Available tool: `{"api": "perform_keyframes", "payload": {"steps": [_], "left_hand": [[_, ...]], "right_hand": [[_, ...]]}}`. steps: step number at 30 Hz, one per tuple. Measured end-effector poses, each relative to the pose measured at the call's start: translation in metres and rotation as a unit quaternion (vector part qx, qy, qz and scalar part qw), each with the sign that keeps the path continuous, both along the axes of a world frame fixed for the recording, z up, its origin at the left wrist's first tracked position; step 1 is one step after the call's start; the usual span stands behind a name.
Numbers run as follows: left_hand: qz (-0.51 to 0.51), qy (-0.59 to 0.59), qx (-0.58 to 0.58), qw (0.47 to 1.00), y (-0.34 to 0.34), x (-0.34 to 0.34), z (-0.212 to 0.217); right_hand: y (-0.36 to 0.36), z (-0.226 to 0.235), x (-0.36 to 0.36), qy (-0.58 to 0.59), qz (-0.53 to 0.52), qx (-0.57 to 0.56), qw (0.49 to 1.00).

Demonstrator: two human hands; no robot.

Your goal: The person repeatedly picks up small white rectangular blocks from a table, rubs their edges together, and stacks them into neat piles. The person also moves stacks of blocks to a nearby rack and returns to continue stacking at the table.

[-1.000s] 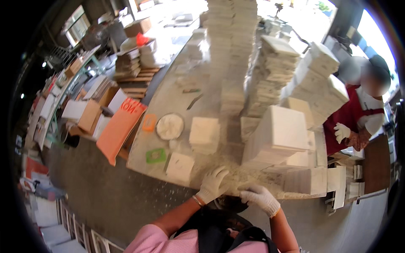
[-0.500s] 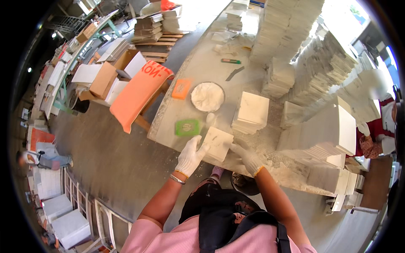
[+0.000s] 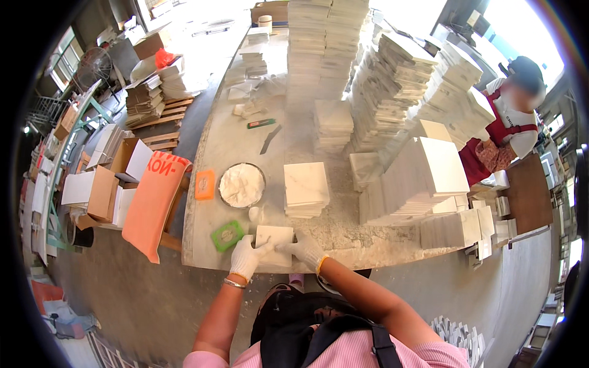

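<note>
Both my hands wear white knit gloves at the near edge of the table. My left hand [image 3: 247,258] grips the left side of a square white stone tile [image 3: 275,235], its thumb lying over the face. From the other side my right hand [image 3: 304,251] closes on the tile's right part; some of its fingertips are hard to make out. A green box-shaped block [image 3: 227,236] lies just left of the tile. Behind the tile sit a small white lump [image 3: 256,214] and a round dish of white paste or powder [image 3: 242,185]. A short stack of similar tiles [image 3: 305,187] stands behind my right hand.
An orange block [image 3: 205,184], a green-handled cutter [image 3: 261,123] and a dark strip [image 3: 270,139] lie on the stone-topped table [image 3: 208,245]. Tall tile stacks [image 3: 392,178] crowd its right side. Beyond them is another person [image 3: 512,116]. An orange-covered stool [image 3: 153,208] stands at left.
The view has swung so the table appears further left and lower. My right hand has come in from beside the tile to its right part. My left hand stays on the tile.
</note>
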State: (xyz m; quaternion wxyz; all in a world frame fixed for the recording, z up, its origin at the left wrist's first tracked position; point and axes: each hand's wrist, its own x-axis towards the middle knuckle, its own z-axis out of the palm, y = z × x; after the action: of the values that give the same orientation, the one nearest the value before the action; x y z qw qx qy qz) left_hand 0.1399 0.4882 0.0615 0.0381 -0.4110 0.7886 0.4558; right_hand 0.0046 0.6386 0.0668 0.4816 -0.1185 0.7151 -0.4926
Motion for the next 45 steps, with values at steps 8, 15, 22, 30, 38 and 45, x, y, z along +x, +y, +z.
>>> {"api": "perform_keyframes", "payload": {"steps": [8,15,22,30,38,45], "left_hand": [[0.062,0.09,0.042,0.993,0.008,0.014,-0.011],[0.115,0.197,0.22,0.948,0.006,0.02,-0.01],[0.091,0.217,0.128,0.963,-0.002,0.032,-0.001],[-0.007,0.279,-0.158,0.947,-0.01,0.039,-0.021],[0.029,0.305,-0.138,0.942,0.018,0.038,-0.03],[0.095,0.368,0.176,0.908,0.036,0.037,-0.031]], "right_hand": [[0.007,-0.025,0.016,-0.029,-0.071,-0.057,0.995],[0.008,-0.035,0.011,-0.054,-0.03,-0.135,0.989],[0.005,-0.016,0.003,0.047,0.086,-0.129,0.987],[-0.003,-0.017,0.004,0.143,0.068,-0.165,0.973],[0.002,-0.056,0.011,0.257,0.098,-0.158,0.948],[-0.005,-0.054,0.025,0.247,0.088,-0.146,0.954]]}}
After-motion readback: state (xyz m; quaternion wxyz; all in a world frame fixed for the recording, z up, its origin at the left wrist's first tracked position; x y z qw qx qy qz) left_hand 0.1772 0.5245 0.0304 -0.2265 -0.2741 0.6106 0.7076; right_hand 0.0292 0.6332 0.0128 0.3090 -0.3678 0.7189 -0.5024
